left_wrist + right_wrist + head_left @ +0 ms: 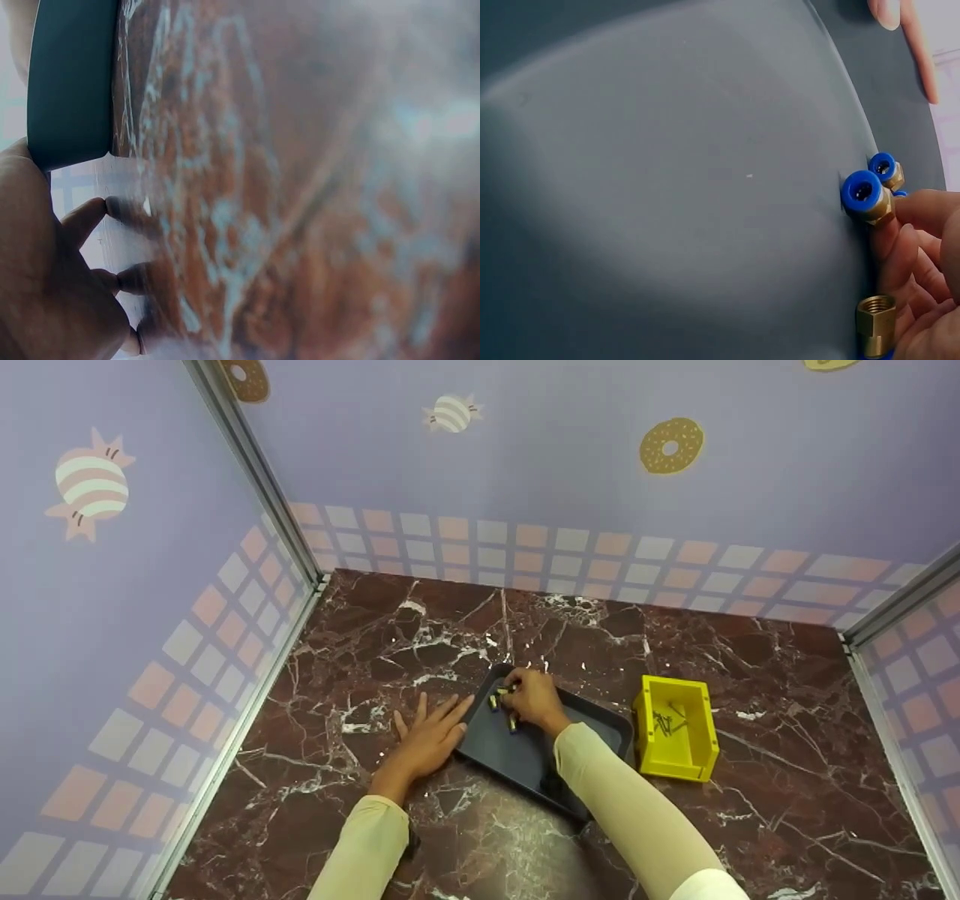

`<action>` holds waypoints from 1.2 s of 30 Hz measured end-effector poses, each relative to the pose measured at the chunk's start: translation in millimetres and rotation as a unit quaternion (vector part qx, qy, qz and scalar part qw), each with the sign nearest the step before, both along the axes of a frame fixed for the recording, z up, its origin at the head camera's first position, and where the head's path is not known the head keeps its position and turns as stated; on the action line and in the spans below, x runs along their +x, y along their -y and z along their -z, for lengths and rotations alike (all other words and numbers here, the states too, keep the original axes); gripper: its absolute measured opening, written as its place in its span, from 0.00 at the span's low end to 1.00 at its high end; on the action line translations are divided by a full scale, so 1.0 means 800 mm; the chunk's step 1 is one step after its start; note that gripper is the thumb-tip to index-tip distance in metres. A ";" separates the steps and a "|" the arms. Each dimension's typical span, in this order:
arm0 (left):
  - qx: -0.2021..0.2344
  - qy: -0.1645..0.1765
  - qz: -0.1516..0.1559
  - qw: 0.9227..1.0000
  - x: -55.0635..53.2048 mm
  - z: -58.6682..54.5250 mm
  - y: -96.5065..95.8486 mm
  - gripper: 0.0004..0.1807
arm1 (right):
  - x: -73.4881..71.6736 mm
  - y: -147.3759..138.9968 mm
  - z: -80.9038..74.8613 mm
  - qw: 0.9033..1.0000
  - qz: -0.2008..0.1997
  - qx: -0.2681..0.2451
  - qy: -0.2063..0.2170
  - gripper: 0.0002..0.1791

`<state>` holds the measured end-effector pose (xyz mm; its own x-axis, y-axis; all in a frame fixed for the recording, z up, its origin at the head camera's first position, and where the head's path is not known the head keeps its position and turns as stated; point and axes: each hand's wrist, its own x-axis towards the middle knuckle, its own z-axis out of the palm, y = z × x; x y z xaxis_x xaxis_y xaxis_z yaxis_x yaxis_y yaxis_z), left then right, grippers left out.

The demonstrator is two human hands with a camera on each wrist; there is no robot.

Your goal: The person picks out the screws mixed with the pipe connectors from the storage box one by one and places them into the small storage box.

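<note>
My right hand [534,699] reaches into a dark grey tray [491,742] and pinches a brass pneumatic fitting with a blue collar [867,196] between thumb and fingers. Just behind that one, a second blue-collared fitting [885,169] shows near the tray wall. Another brass fitting [876,324], its threaded opening facing up, stands under the curled fingers. In the head view the fittings gather around the fingertips at the tray's far left part. My left hand [429,741] lies with fingers spread on the marbled tabletop, fingertips right at the tray's left rim.
A yellow bin [679,769] stands right of the tray, with several small metal screw-like pieces [664,724] inside. Patterned purple panels [555,472] close off the back and both sides of the dark red marbled table [787,750].
</note>
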<state>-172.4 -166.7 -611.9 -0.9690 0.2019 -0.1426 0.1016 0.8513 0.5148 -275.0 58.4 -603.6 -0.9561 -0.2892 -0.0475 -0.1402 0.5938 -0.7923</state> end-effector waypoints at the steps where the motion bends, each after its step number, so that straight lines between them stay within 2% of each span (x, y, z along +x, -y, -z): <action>1: 0.000 0.001 0.000 1.000 0.000 0.000 0.000 0.28 | 0.001 -0.001 0.000 1.000 0.000 -0.003 0.001 0.08; 16: -0.007 0.002 -0.003 1.000 -0.001 0.002 -0.001 0.29 | 0.007 -0.018 0.000 0.999 -0.004 -0.049 0.011 0.04; 24: -0.010 -0.001 -0.004 1.000 -0.001 0.002 -0.002 0.28 | 0.011 -0.027 -0.007 0.997 -0.012 -0.067 0.025 0.04; 36: 0.004 0.001 -0.003 1.000 0.001 0.001 -0.001 0.28 | 0.018 -0.037 -0.016 0.996 -0.011 -0.089 0.021 0.02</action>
<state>-171.8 -165.9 -612.8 -0.9700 0.1964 -0.1430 0.0949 0.8480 0.5214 -260.3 88.0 -591.2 -0.9478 -0.3169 -0.0343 -0.1150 0.4404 -0.8904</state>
